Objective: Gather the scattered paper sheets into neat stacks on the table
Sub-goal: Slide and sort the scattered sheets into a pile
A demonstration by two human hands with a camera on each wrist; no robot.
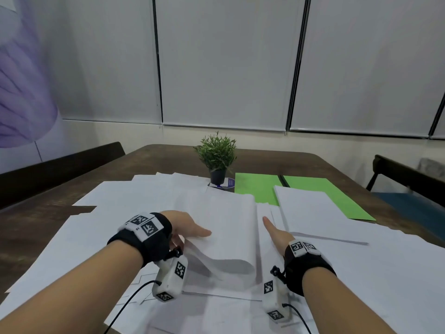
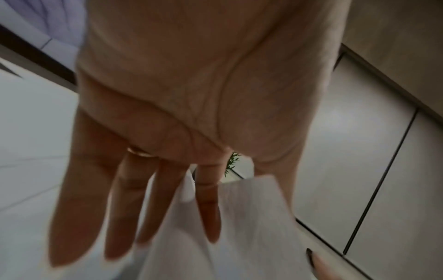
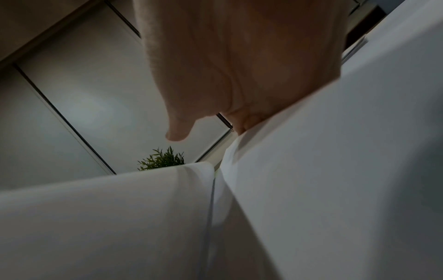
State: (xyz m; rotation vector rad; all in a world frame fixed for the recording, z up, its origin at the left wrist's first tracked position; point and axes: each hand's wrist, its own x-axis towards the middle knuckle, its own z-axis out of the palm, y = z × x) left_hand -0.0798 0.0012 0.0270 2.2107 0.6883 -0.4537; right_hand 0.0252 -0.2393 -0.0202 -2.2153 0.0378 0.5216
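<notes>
White paper sheets (image 1: 125, 213) lie scattered and overlapping across the brown table (image 1: 277, 162). My left hand (image 1: 192, 229) holds a curled bundle of sheets (image 1: 231, 225) at its left edge, thumb on top and fingers underneath. The left wrist view shows this hand (image 2: 191, 94) with straight fingers and the bundle (image 2: 251, 236) between them and the thumb. My right hand (image 1: 277, 233) stands edge-on just right of the bundle. In the right wrist view its fingers are hidden behind a sheet (image 3: 347, 170) and its thumb (image 3: 177, 132) is free. A flat stack (image 1: 313, 213) lies further right.
A small potted plant (image 1: 218, 155) stands on a disc at the table's middle back. Two green folders (image 1: 257, 189) (image 1: 337, 196) lie beside it, partly under the right stack. A dark bench (image 1: 60, 169) is at the left, a chair (image 1: 409, 174) at the right.
</notes>
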